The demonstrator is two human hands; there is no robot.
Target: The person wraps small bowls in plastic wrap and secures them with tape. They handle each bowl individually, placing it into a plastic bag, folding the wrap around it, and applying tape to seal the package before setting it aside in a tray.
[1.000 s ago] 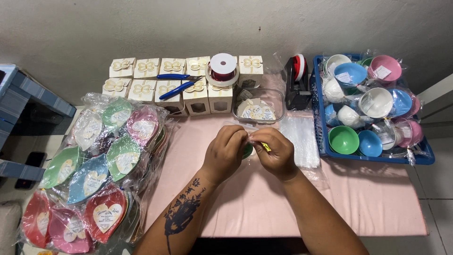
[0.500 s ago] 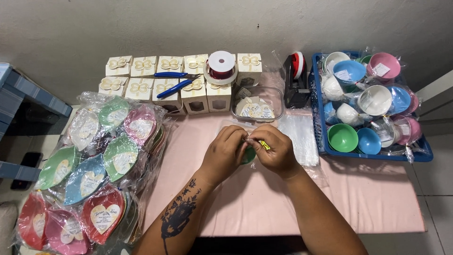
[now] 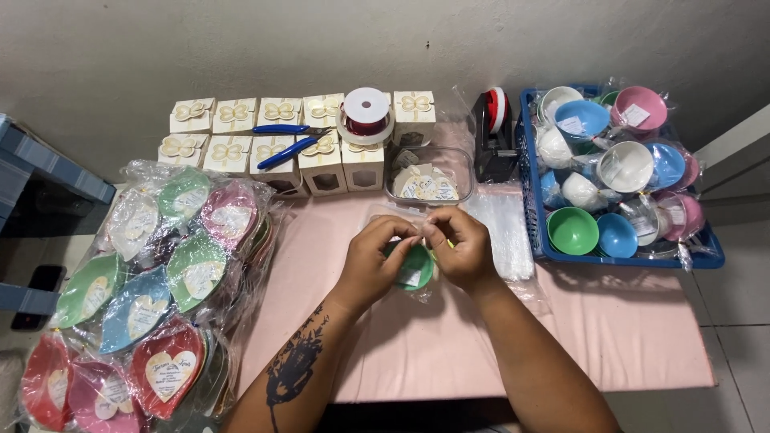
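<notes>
Over the middle of the pink table (image 3: 609,337), my left hand (image 3: 370,263) and my right hand (image 3: 459,248) meet around a small green bowl (image 3: 417,266) in a clear plastic wrap with a white label on it. Both hands pinch the wrap at the top of the bowl, fingertips touching. Most of the bowl is hidden behind my fingers.
A blue basket (image 3: 545,248) of wrapped coloured bowls stands at the right, with a stack of clear bags (image 3: 501,228) beside it. Leaf-shaped wrapped plates (image 3: 152,281) pile up on the left. Cream gift boxes (image 3: 241,132), blue pliers (image 3: 285,148), a red ribbon spool (image 3: 366,112), a clear tub of tags (image 3: 425,180) and a tape dispenser (image 3: 491,136) line the back.
My hands have stayed together on the green bowl, with the fingers shifting slightly on the wrap. Nothing else has moved.
</notes>
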